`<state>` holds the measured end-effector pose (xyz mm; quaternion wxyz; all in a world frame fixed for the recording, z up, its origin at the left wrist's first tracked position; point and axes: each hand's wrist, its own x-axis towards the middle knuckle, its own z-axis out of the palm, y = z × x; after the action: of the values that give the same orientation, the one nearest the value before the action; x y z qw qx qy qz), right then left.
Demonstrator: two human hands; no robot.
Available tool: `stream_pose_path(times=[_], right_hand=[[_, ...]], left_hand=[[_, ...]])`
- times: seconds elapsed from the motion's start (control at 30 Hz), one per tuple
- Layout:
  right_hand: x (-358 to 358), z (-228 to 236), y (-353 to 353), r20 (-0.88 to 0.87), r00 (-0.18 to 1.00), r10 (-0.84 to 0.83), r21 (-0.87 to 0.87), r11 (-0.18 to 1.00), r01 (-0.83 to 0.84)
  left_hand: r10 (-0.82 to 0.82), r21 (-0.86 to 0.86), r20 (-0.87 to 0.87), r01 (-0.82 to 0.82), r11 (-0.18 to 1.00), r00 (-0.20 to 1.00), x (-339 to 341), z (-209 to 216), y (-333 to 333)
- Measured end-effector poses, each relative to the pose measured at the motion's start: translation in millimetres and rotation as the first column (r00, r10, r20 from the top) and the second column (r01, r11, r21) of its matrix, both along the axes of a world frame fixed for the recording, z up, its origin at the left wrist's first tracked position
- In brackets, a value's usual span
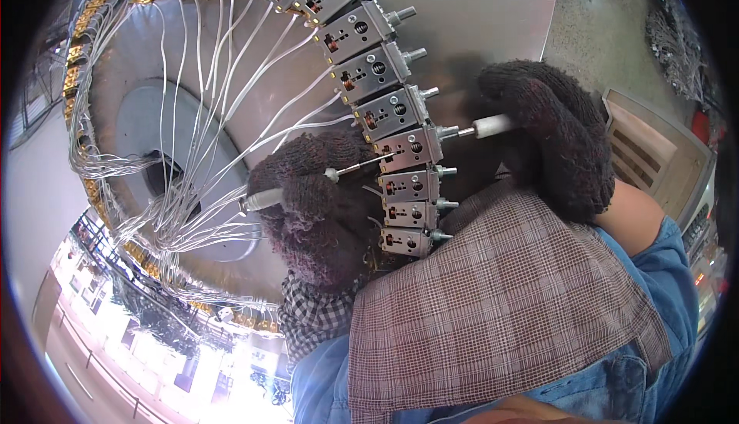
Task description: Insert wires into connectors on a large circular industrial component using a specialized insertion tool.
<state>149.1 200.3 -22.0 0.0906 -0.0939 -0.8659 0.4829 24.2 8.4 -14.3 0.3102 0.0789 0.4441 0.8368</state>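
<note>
My left hand [304, 216], in a dark knitted glove, is closed around a thin screwdriver-like tool [356, 167] with a whitish handle. Its slim metal shaft reaches to the face of a small boxy metal switch unit [402, 151] with a spring and a protruding spindle. On the unit's outer side, my right hand [558, 135], gloved alike, grips a white-sleeved tool [493, 125]. That tool's metal end meets the spindle [448, 132]. The right fingertips are partly hidden by the glove's folds.
Similar metal units [369, 74] line the rim of a large round metal turntable [289, 108]. White wires [185, 193] run from them to a hole at its centre. A plaid apron [500, 301] covers my lap. A wooden crate [654, 151] stands at the right.
</note>
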Motion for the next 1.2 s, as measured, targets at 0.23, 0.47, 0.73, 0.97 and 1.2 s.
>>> stream_pose_path(times=[0.23,0.47,0.73,0.97,1.2], right_hand=[[6.5,-7.7,-4.4,0.000,1.000,-0.025,-0.023,0.999,0.025],[0.4,15.6,-5.8,0.207,0.972,-0.114,-0.616,0.757,0.220],[3.8,16.9,-11.8,0.220,0.954,-0.205,-0.644,0.704,0.299],[8.4,10.1,-10.6,0.192,0.974,-0.124,-0.579,0.787,0.214],[-4.1,25.4,-10.0,0.294,0.937,-0.187,-0.656,0.674,0.340]], left_hand=[[-0.108,0.007,0.056,0.108,0.994,0.993,-3.6,5.3,1.1],[-0.022,0.046,0.214,0.013,0.999,0.977,0.1,8.1,3.1],[0.137,-0.123,0.103,-0.124,0.985,0.985,-0.6,0.0,-3.9],[0.055,-0.052,0.206,-0.045,0.998,0.977,-4.1,1.9,-5.0],[0.025,-0.094,0.088,-0.017,0.995,0.996,-5.1,7.0,5.7]])
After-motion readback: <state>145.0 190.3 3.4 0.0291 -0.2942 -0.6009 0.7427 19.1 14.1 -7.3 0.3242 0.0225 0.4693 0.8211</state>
